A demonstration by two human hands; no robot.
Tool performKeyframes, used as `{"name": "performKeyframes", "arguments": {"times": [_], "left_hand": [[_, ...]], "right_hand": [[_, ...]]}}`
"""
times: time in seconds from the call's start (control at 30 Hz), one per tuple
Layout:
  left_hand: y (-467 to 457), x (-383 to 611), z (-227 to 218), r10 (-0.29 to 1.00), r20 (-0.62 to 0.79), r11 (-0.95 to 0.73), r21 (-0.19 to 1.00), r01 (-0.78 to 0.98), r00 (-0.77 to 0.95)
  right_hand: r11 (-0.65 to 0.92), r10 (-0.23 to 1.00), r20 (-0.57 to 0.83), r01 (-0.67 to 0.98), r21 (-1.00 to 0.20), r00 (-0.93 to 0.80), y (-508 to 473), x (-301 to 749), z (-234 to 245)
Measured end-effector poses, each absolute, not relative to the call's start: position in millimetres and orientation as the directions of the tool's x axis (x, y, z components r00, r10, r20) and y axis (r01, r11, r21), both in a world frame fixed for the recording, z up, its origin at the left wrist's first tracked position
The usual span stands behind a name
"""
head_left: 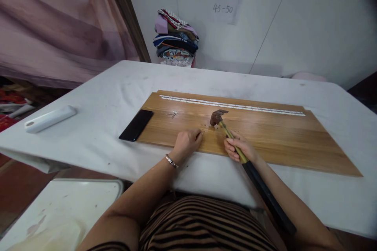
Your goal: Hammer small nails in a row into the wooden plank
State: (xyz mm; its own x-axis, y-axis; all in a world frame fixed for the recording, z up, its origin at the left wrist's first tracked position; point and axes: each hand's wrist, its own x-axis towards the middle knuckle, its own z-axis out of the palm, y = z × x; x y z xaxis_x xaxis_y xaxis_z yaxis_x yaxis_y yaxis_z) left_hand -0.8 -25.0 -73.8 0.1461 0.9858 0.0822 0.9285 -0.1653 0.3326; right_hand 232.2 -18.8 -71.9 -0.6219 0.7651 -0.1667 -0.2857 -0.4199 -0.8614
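Note:
A claw hammer with a rusty head and a yellow and black handle is gripped by my right hand. Its head hovers over or rests on the wooden board; which, I cannot tell. My left hand is curled on the board's near side, left of the hammer head, fingertips pressed together. Whatever they pinch is hidden or too small to name. Small dark specks dot the wood between the hands. A little pile of nails lies on the board, beyond my left hand.
A black phone rests over the board's left end. Two white measuring strips run along the far edge. A white long-handled object lies on the white-covered table. Folded clothes are stacked behind. A white stool stands lower left.

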Motion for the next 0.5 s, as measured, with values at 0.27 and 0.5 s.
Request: {"name": "performKeyframes", "arguments": {"times": [0.27,0.5], "left_hand": [[-24.6,-0.8,-74.2,0.985,0.091,-0.167,0.338,0.926,0.145],[-24.7,-0.2,-72.3,0.988,0.067,-0.152,0.342,0.928,0.137]], "right_hand": [[-0.421,0.767,-0.167,-0.289,-0.86,-0.62,-18.7,231.5,-71.0],[-0.426,0.761,-0.18,-0.271,-0.863,-0.623,-18.1,231.8,-73.4]]}}
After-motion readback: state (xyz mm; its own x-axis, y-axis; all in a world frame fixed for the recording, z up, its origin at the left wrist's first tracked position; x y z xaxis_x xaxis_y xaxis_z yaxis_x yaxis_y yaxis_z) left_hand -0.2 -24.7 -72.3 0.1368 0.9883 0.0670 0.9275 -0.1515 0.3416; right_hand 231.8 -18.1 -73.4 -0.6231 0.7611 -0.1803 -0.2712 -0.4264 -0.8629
